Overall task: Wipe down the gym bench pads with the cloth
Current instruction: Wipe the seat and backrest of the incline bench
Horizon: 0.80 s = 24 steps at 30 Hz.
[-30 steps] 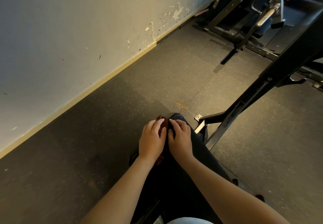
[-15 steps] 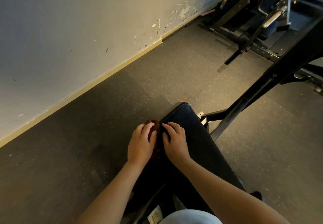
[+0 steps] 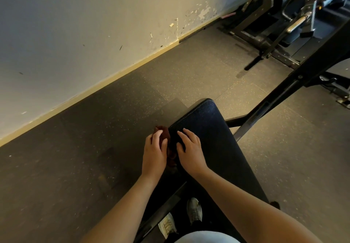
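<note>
Your left hand point(image 3: 154, 153), fingers grasping the cloth point(image 3: 165, 133), presses it to the left edge of the pad point(image 3: 217, 138), presumably to wipe that side; your right hand point(image 3: 189, 148), fingers released, steadies on top.

Left grip point(image 3: 154, 153) curled; right grip point(image 3: 190, 152) flat, splayed.
</note>
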Each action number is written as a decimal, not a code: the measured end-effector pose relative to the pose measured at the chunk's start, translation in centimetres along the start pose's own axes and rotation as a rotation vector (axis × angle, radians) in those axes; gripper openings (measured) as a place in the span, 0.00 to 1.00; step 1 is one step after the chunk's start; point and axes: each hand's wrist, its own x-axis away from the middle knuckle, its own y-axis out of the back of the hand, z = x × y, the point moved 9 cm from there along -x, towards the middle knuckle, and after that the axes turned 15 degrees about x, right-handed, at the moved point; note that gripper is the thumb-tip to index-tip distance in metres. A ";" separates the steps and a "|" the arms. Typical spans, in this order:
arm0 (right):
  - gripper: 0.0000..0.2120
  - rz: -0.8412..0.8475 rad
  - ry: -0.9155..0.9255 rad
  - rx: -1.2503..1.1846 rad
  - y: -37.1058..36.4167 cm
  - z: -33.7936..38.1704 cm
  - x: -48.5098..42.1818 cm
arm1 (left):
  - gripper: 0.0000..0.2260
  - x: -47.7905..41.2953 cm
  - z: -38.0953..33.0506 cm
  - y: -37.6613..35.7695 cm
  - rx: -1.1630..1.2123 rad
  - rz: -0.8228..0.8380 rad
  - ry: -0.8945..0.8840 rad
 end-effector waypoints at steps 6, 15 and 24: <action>0.22 0.015 -0.043 -0.079 -1.8 0.1 2.1 | 0.19 3.5 1.6 -0.8 0.161 -0.040 0.151; 0.20 0.019 -0.063 -0.146 -1.8 -0.2 2.3 | 0.21 3.5 0.3 -0.5 0.178 -0.055 0.080; 0.19 0.081 -0.031 -0.126 -2.1 -2.0 3.2 | 0.22 6.2 1.0 -3.0 -0.024 0.005 0.081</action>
